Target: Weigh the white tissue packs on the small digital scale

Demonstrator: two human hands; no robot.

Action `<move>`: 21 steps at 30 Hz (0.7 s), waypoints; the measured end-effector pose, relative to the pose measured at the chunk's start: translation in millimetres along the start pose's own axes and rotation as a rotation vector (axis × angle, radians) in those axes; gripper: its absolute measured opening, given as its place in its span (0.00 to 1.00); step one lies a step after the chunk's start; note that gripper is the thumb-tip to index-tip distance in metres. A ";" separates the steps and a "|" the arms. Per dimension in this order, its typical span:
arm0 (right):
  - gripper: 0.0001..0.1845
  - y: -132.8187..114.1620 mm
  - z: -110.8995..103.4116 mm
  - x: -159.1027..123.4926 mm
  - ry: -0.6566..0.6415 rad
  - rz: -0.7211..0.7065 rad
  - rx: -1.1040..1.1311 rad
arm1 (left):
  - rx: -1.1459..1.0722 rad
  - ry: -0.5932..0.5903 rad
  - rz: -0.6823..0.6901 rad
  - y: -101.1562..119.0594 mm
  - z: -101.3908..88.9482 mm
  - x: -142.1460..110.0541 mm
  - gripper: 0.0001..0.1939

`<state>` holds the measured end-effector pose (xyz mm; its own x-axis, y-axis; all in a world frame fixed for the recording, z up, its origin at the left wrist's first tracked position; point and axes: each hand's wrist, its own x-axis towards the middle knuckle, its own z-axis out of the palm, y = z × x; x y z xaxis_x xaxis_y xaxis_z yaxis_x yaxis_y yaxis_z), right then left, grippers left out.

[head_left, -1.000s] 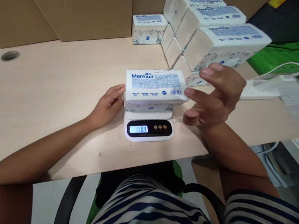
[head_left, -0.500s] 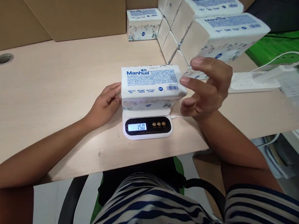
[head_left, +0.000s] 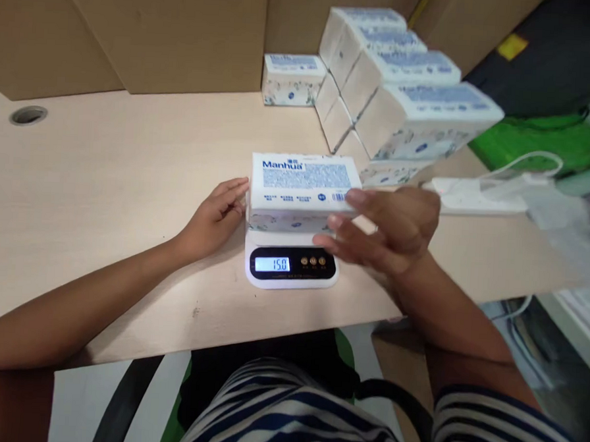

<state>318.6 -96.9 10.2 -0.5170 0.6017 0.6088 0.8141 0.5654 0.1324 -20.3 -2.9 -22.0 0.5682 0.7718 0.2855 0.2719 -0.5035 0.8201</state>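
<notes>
A white Manhua tissue pack lies flat on the platform of a small white kitchen scale. The scale's lit display reads 15.0. My left hand rests on the table with its fingers loosely stretched towards the left side of the pack and scale, holding nothing. Over the right end of the pack hovers my right hand, slightly blurred. Its fingers are apart and pass in front of the pack's right corner. Whether the fingertips touch it, I cannot tell.
Stacked tissue packs stand behind, to the right. A single pack sits left of that stack, before a cardboard sheet. A white power strip with a cable lies at the right. A cable hole is at the left.
My right hand has come down and towards the front right corner of the pack. My left hand stays beside the scale. The view has tilted up a little, showing more of the stack.
</notes>
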 end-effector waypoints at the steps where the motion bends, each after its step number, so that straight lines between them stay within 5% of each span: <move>1: 0.35 -11.9 -2.9 4.1 0.076 -0.079 -0.046 | 0.003 -0.009 0.007 -0.2 0.2 -0.3 0.22; 3: 0.44 -33.0 -6.2 13.8 0.120 -0.118 -0.119 | 0.003 -0.025 0.011 -1.5 1.1 -0.8 0.24; 5: 0.41 -43.0 -8.5 23.8 0.071 -0.084 -0.148 | -0.004 -0.024 -0.001 -4.3 3.0 -1.3 0.25; 10: 0.23 -11.2 -21.4 63.4 -0.246 -0.072 -0.031 | -0.029 0.029 0.021 -16.4 14.3 0.0 0.28; 15: 0.67 20.3 -12.2 124.7 -0.761 0.037 0.200 | -0.034 0.091 -0.034 -20.0 23.6 3.8 0.30; 18: 0.70 30.3 5.2 154.9 -0.880 0.059 0.246 | -0.073 0.140 -0.064 -18.2 25.9 3.4 0.33; 21: 0.64 56.6 19.9 192.2 -0.802 -0.013 0.068 | -0.127 0.177 -0.121 -16.5 28.3 2.5 0.39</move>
<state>260.1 62.0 119.2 -0.5797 0.8022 -0.1428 0.8023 0.5925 0.0721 -1.4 -3.6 -48.8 0.3894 0.8852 0.2546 0.2232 -0.3589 0.9063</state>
